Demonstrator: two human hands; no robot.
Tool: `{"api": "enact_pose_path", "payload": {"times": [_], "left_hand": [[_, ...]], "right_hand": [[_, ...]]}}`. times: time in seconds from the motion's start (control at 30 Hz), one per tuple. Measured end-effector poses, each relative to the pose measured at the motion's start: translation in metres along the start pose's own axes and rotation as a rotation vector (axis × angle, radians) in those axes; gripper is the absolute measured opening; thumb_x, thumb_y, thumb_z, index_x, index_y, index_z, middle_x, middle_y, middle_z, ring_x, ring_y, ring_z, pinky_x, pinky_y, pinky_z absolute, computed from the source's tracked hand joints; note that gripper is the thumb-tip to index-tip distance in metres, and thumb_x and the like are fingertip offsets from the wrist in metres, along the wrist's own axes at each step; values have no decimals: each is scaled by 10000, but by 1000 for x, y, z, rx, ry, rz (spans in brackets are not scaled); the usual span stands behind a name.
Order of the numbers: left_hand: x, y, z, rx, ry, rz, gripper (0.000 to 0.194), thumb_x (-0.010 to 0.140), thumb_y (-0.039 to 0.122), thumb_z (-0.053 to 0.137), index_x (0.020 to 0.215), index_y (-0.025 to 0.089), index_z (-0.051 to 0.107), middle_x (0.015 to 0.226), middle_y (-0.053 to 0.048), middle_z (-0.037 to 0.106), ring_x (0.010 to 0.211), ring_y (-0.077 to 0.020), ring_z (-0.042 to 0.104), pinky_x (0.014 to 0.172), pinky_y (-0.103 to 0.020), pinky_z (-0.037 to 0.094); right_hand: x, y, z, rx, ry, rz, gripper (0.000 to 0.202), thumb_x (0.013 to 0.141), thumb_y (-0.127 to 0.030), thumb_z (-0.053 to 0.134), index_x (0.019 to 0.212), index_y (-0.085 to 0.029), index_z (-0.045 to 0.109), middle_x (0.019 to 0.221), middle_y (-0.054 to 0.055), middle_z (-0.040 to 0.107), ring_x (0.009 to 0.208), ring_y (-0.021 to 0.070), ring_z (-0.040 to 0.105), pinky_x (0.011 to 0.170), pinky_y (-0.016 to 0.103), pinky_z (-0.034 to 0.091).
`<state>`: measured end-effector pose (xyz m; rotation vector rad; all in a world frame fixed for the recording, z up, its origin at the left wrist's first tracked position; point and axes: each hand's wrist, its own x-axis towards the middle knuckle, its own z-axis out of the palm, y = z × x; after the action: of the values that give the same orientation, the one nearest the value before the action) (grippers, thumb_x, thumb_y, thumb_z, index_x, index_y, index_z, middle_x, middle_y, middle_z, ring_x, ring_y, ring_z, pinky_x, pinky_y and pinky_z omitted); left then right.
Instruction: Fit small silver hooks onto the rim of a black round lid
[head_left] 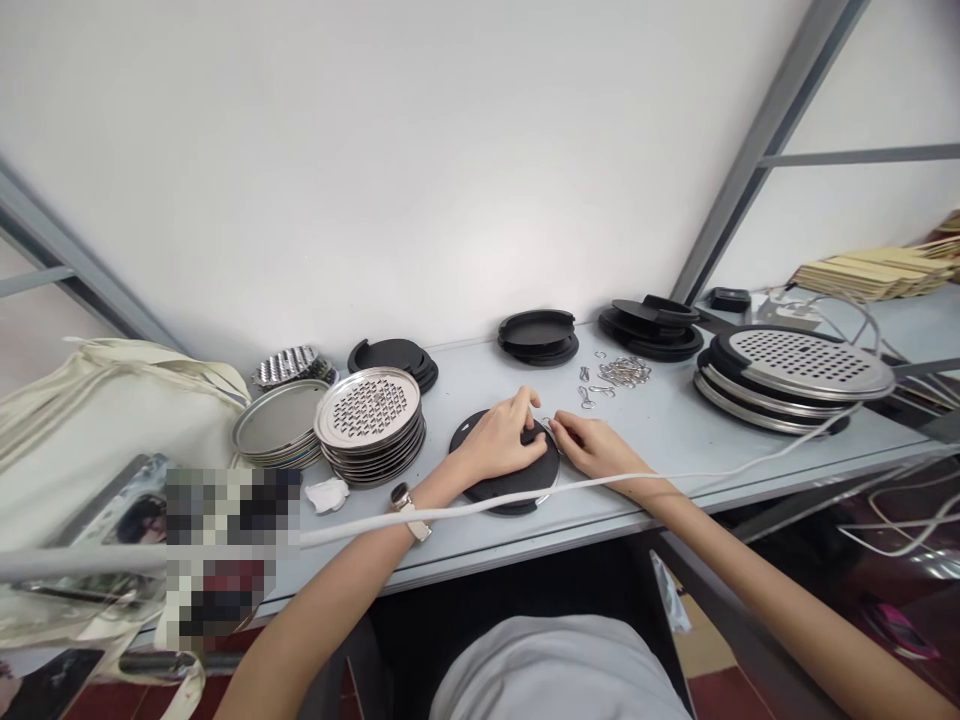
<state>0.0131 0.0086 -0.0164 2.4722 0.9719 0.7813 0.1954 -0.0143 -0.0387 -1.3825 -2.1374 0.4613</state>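
A black round disc (pixel 499 485) lies on the grey table in front of me, with a small hole at its upper left and a metal edge showing at the lower right. My left hand (pixel 502 437) rests on top of it, fingers bent and apart, holding nothing. At the disc's right edge, my right hand (pixel 592 446) pinches a small metal clip (pixel 547 422), mostly hidden by the fingers. Beyond the right hand lies a loose pile of metal clips (pixel 626 372).
Grater discs (pixel 376 410) are stacked at the left beside plain metal discs (pixel 277 418). Black holders (pixel 537 336) stand along the wall. More perforated discs (pixel 810 362) are piled at the right. A white cable (pixel 480 507) crosses the view before my arms.
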Motion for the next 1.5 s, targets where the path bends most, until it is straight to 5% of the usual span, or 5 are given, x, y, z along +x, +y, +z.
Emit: {"api": "enact_pose_path", "payload": {"times": [0.2,0.43,1.5], "left_hand": [[0,2,-1,-63,-60,70,385,741,211,561,1070,205,360,794,18,528,720,-142,539,702,-282,455],[1,2,-2,49,14,99,328,771,202,543,1058,199,383,1045,-68,549,1011,-216,523,902,-378,418],[2,-1,-3,-14,-28,147,358,801,146,525,1121,209,377,1001,-30,613,986,-185,576,915,-353,372]], "right_hand": [[1,1,-1,-11,-62,-54,319,933,-327,321,747,-187,538,680,32,603,593,148,528,586,250,363],[1,2,-1,-14,-39,-53,308,916,-303,343,710,-185,540,637,30,593,554,142,496,566,256,350],[0,0,-2,12,-56,-57,319,918,-310,343,654,-192,477,613,6,565,541,129,486,555,237,334]]}}
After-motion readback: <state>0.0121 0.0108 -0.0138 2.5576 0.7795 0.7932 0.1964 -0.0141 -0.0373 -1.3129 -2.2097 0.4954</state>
